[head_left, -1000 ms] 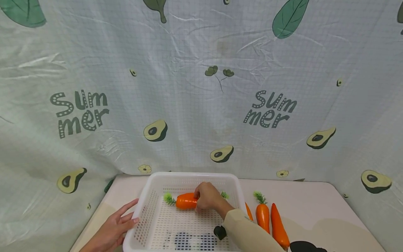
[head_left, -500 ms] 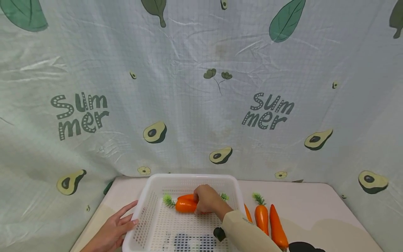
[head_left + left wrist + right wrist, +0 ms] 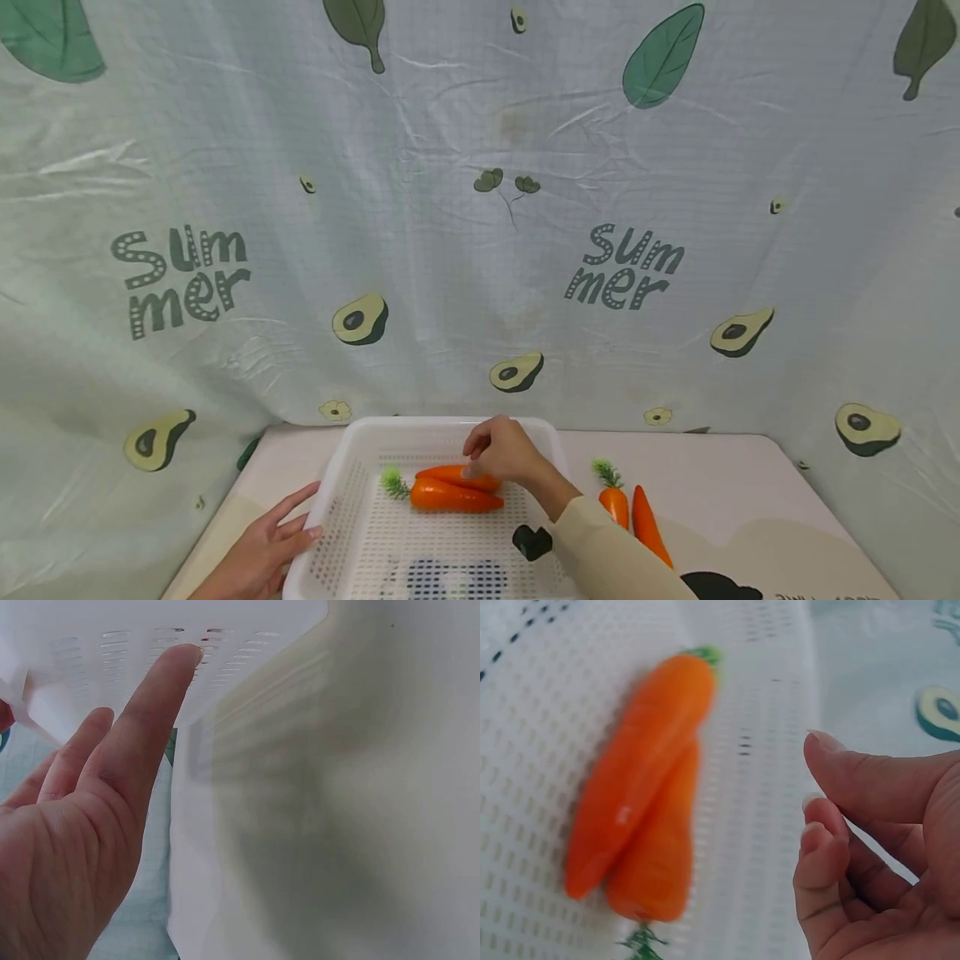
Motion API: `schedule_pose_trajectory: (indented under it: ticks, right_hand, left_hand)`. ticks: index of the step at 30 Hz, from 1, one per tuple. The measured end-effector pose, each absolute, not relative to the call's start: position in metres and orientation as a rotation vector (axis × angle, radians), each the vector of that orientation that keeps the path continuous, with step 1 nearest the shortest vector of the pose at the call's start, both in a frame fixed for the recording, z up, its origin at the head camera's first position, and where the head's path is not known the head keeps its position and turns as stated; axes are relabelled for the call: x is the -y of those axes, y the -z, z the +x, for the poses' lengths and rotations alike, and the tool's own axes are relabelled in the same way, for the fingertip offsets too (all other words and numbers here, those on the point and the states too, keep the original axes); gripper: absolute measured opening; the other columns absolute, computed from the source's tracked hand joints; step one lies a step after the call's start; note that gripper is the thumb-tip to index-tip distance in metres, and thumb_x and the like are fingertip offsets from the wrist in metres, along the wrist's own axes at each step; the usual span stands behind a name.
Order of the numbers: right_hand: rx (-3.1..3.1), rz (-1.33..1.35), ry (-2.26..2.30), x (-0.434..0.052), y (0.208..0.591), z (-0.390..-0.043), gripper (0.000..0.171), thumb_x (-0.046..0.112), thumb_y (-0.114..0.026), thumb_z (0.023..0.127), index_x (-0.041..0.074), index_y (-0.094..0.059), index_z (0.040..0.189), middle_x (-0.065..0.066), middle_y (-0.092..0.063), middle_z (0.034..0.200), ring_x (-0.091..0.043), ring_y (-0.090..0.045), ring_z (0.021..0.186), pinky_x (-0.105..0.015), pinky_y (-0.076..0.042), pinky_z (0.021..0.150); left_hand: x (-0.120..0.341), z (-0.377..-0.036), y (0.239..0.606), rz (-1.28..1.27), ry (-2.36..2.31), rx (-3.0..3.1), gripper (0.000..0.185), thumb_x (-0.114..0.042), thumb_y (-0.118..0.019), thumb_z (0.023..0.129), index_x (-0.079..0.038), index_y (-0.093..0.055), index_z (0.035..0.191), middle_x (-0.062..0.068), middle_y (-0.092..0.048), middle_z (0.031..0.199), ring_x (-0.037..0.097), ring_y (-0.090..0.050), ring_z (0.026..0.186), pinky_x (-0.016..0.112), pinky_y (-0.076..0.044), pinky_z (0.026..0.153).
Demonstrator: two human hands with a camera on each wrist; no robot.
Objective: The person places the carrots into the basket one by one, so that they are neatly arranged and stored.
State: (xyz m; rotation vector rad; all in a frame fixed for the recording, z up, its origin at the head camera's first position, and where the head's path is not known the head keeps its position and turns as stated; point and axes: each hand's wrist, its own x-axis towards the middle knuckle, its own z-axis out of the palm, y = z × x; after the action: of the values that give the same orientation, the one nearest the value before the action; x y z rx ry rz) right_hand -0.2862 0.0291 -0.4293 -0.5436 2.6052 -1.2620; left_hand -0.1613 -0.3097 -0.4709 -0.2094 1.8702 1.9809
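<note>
At the left side of the pale table (image 3: 750, 492), a person's left hand (image 3: 262, 546) reaches in from the lower edge, its fingers straight and a little spread, grasping nothing; they lie at the left wall of a white, slotted plastic basket (image 3: 442, 422). Toward the back half of that basket, two orange carrots rest side by side and touching, both with the long axis running roughly left to right. The near carrot (image 3: 456, 497) has its leafy green tuft on the left and its slim tip pointing right, that tip a shade closer to the person. The far carrot (image 3: 446, 474) lies the opposite way: slim end left, thick end right, where the close view from the right wrist shows its green tuft. Above it hangs the right hand (image 3: 506, 454), thumb and fingers loosely bent and released, with nothing between them. A cream sleeve (image 3: 615, 554) stretches away from that wrist across the basket's right side. Farther right, outside the basket and partly covered by the sleeve, come the tufted carrot (image 3: 614, 505), its leaves pointing away from the person, then the pointed carrot (image 3: 649, 527), its slim tip also aimed away and leaning slightly left. Behind everything hangs a pale curtain (image 3: 420, 208) printed with avocados and leaves.
</note>
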Motion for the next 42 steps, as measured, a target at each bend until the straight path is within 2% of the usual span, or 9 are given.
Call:
schedule_pose_trajectory:
  ticks: [3, 6, 10, 21, 30, 34, 42]
  right_hand:
    - [-2.567, -0.516, 1.340, -0.039, 0.421, -0.285, 0.011, 0.008, -0.083, 0.074, 0.013, -0.074, 0.080, -0.001, -0.065, 0.074, -0.018, -0.056, 0.070, -0.029, -0.055, 0.064]
    - [-2.525, -0.504, 1.406, -0.049, 0.417, -0.285, 0.008, 0.008, -0.081, 0.076, 0.010, -0.076, 0.082, -0.003, -0.068, 0.077, -0.018, -0.058, 0.069, -0.037, -0.059, 0.068]
    - [-2.487, -0.485, 1.456, -0.062, 0.415, -0.284, 0.008, 0.008, -0.080, 0.077, 0.007, -0.077, 0.084, -0.004, -0.069, 0.078, -0.017, -0.060, 0.067, -0.045, -0.060, 0.071]
    - [-2.463, -0.444, 1.507, -0.091, 0.414, -0.282, 0.011, 0.009, -0.079, 0.078, 0.004, -0.076, 0.088, -0.004, -0.070, 0.080, -0.019, -0.061, 0.070, -0.032, -0.056, 0.067]
    - [-2.484, -0.397, 1.521, -0.105, 0.407, -0.273, 0.008, 0.008, -0.078, 0.080, 0.005, -0.076, 0.087, -0.004, -0.069, 0.079, -0.019, -0.060, 0.069, -0.035, -0.057, 0.069]
    - [-2.489, -0.367, 1.523, -0.111, 0.404, -0.271, 0.011, 0.009, -0.078, 0.079, 0.004, -0.076, 0.088, -0.004, -0.069, 0.078, -0.019, -0.059, 0.069, -0.036, -0.057, 0.069]
    - [-2.484, -0.374, 1.559, -0.123, 0.406, -0.268, 0.011, 0.009, -0.079, 0.078, 0.003, -0.075, 0.087, -0.006, -0.069, 0.078, -0.019, -0.058, 0.068, -0.031, -0.054, 0.066]
  left_hand:
    - [0.313, -0.160, 0.472, -0.197, -1.981, -1.855, 0.088, -0.028, -0.061, 0.098, -0.014, 0.000, 0.159, 0.011, -0.056, 0.144, 0.027, -0.067, 0.109, 0.057, -0.056, 0.090]
    - [0.315, -0.159, 0.472, -0.188, -1.982, -1.843, 0.088, -0.029, -0.061, 0.098, -0.014, 0.001, 0.159, 0.010, -0.057, 0.143, 0.028, -0.067, 0.110, 0.058, -0.055, 0.091]
    - [0.316, -0.158, 0.472, -0.194, -1.976, -1.840, 0.088, -0.029, -0.061, 0.098, -0.015, 0.002, 0.159, 0.010, -0.056, 0.144, 0.029, -0.067, 0.109, 0.059, -0.055, 0.091]
    - [0.314, -0.158, 0.470, -0.216, -1.953, -1.867, 0.090, -0.029, -0.062, 0.097, -0.016, 0.002, 0.159, 0.015, -0.054, 0.146, 0.029, -0.067, 0.107, 0.059, -0.056, 0.089]
    - [0.311, -0.158, 0.469, -0.236, -1.939, -1.890, 0.091, -0.028, -0.063, 0.096, -0.015, 0.001, 0.159, 0.019, -0.052, 0.146, 0.030, -0.067, 0.106, 0.059, -0.056, 0.089]
    - [0.311, -0.159, 0.470, -0.229, -1.947, -1.879, 0.091, -0.028, -0.063, 0.096, -0.015, 0.002, 0.159, 0.016, -0.054, 0.145, 0.029, -0.067, 0.106, 0.059, -0.056, 0.089]
    - [0.309, -0.161, 0.469, -0.239, -1.957, -1.866, 0.090, -0.027, -0.063, 0.097, -0.017, 0.001, 0.159, 0.016, -0.052, 0.147, 0.029, -0.066, 0.109, 0.060, -0.055, 0.091]
